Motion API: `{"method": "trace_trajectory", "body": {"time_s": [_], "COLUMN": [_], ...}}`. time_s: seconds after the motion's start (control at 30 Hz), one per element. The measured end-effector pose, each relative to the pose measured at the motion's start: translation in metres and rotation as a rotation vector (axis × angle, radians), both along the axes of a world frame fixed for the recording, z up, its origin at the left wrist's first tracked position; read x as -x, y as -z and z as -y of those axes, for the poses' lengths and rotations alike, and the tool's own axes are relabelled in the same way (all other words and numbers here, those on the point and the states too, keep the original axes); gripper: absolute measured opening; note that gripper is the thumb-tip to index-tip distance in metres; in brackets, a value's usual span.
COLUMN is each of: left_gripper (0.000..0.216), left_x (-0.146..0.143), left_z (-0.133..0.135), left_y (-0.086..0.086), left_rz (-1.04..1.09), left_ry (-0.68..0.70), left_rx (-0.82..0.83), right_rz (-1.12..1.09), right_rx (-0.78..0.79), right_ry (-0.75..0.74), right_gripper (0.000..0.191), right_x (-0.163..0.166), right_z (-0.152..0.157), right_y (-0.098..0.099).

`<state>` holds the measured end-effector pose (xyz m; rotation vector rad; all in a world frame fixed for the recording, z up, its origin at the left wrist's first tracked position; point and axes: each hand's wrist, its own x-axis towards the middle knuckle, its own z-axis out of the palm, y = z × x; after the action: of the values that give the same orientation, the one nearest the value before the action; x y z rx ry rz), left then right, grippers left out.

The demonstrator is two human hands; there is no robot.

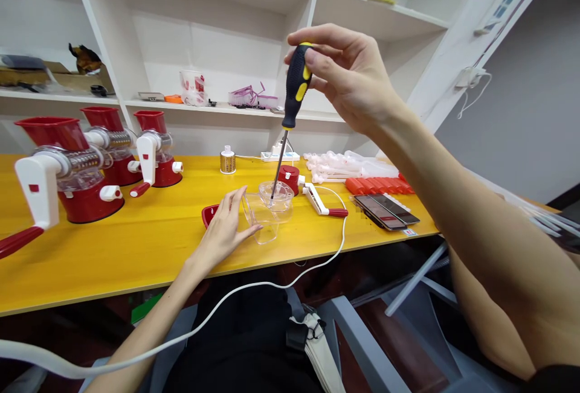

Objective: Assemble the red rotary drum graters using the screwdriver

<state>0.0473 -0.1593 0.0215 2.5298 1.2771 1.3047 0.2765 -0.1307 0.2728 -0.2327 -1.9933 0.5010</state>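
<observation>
In my right hand (342,70), raised above the table, is a screwdriver (296,88) with a black and yellow handle. The fingers pinch the handle near its top, and the shaft slants down into a clear plastic housing (267,218) on the table. My left hand (225,224) rests against the housing's left side, thumb and fingers apart around its edge. Partly behind that hand lies a red plastic part (209,215). Just beyond the housing stands a red base (289,178), with a white crank (316,200) with a red handle to its right.
Several assembled red and white rotary graters (90,169) stand at the left. A metal grating drum (228,160) and a power strip (281,156) sit at the back. To the right are white parts (344,165), red handles (376,185) and two phones (385,210). A white cable (272,284) crosses the table's front edge.
</observation>
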Motion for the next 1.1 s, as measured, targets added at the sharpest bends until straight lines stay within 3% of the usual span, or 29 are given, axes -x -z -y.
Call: {"method": "trace_trajectory", "body": {"time_s": [0.2,0.3,0.47,0.77,0.97,1.1], "left_gripper": [0.086,0.085,0.085,0.085,0.085,0.084], "left_x": [-0.001,-0.001,-0.001,-0.001,-0.001,-0.002], "left_z": [0.002,0.002,0.002,0.003,0.001,0.002], "left_y": [-0.002,-0.002,-0.002,-0.002,-0.001,-0.002], "left_rz": [-0.013,-0.011,-0.012,-0.007,-0.013,-0.013], "left_ry": [-0.045,-0.036,-0.033,-0.049,-0.046,-0.053], "left_rx": [-0.019,-0.015,-0.021,-0.033,-0.029,-0.040], "right_rz": [-0.136,-0.107,0.074,-0.140,0.055,-0.014], "right_rx": [-0.117,-0.114,0.022,-0.066,0.002,-0.003], "right_ry": [0.164,0.123,-0.027,0.130,0.012,0.107], "right_gripper": [0.023,0.021,0.026,0.029,0.030,0.032], "right_x": [0.011,0.011,0.000,0.015,0.001,0.003], "right_z": [-0.004,0.001,0.009,0.004,0.007,0.000], "right_y": [0.005,0.005,-0.002,0.010,0.007,0.009]}}
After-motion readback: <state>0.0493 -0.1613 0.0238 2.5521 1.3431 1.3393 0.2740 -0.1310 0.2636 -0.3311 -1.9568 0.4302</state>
